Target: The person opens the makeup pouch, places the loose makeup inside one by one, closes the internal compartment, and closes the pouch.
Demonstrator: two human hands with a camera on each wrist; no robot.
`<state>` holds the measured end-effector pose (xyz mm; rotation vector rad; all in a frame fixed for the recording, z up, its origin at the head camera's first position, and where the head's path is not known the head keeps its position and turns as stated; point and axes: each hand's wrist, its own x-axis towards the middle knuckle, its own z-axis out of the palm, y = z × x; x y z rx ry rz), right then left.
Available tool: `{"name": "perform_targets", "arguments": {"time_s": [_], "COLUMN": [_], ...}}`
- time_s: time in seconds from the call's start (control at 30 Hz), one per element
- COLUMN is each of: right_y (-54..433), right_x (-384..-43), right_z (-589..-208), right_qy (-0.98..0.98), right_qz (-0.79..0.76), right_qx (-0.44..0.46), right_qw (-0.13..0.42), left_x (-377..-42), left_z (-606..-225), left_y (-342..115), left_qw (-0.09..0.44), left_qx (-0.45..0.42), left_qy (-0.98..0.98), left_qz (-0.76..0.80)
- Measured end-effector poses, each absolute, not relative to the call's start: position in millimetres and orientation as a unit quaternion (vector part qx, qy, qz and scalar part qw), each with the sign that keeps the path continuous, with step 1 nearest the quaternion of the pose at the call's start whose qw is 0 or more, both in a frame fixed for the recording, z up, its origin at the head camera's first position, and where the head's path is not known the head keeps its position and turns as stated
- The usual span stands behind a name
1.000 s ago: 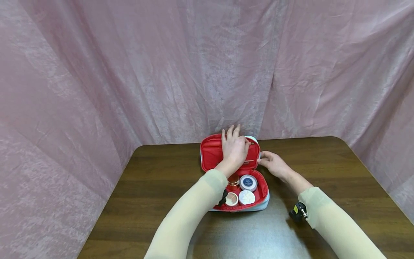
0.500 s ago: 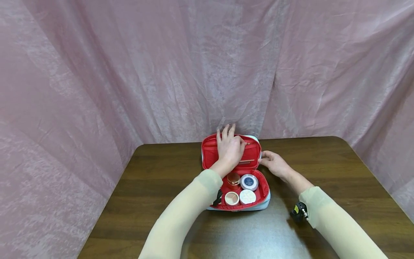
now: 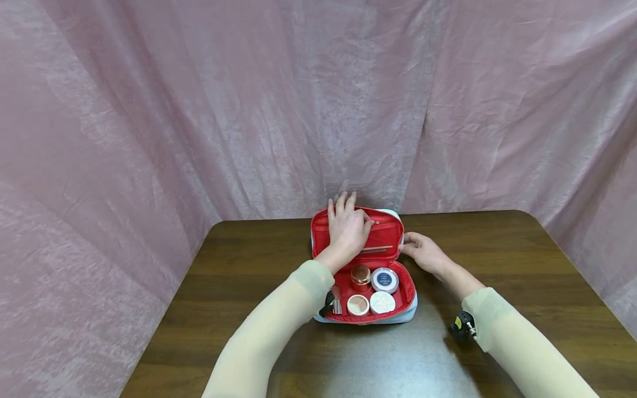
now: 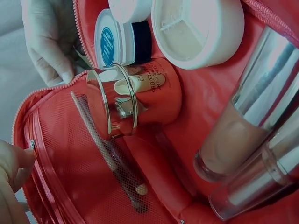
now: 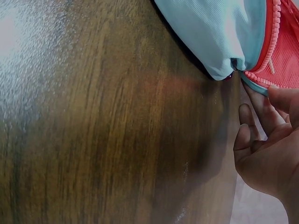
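A pale blue cosmetic bag with a red lining [image 3: 409,287] lies unzipped on the table, its lid raised at the back. My left hand [image 3: 347,229] pinches the small zipper pull [image 4: 32,145] of the lid's inner pocket between thumb and index finger, the other fingers spread upward. At the lid's right edge my right hand [image 3: 423,253] pinches the rim between thumb and fingers. In the base sit an orange jar [image 4: 163,91], a navy-labelled round container [image 3: 385,280], a white patterned compact [image 3: 382,302] and a three-shade pot [image 3: 358,305].
Two clear-and-silver tubes, one a brownish tube [image 4: 233,140], lie in the base by my left forearm. Slim sticks [image 4: 100,144] show behind the lid's mesh pocket. The wooden table [image 3: 249,265] ends at a pink velvet curtain [image 3: 278,110] behind the bag.
My left hand has slid leftward along the lid's inner pocket with the zipper pull, uncovering more of the jar and a tube. The right hand keeps its place on the lid's edge.
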<state>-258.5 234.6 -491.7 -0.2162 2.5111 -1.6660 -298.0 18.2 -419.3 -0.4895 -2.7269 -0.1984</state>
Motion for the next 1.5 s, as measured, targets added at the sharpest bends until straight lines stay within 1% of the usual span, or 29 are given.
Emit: {"name": "perform_targets", "arguments": {"time_s": [0.27, 0.57, 1.1, 1.33, 1.5], "right_y": [229.3, 234.7, 235.1, 234.7, 234.2], "right_x": [-253.9, -258.8, -259.3, -259.8, -260.5], "right_z": [-483.0, -489.6, -492.7, -493.2, -493.6], "right_qy": [0.827, 0.837, 0.839, 0.841, 0.845], "right_qz": [-0.553, -0.539, -0.537, -0.533, -0.526], "right_qx": [-0.081, -0.068, -0.064, -0.072, -0.072], "right_qw": [0.063, 0.064, 0.067, 0.06, 0.06], "left_x": [-297.9, -299.1, -299.7, -300.6, -301.2], "left_z": [-420.7, -422.2, -425.9, -427.2, -428.3], "left_y": [8.8, -0.1, -17.5, -27.7, -36.3], "left_qw": [0.191, 0.208, 0.197, 0.212, 0.209], "left_qx": [-0.173, -0.18, -0.176, -0.177, -0.173], "left_qy": [-0.963, -0.957, -0.959, -0.954, -0.954], "left_qz": [-0.074, -0.09, -0.101, -0.116, -0.129]}}
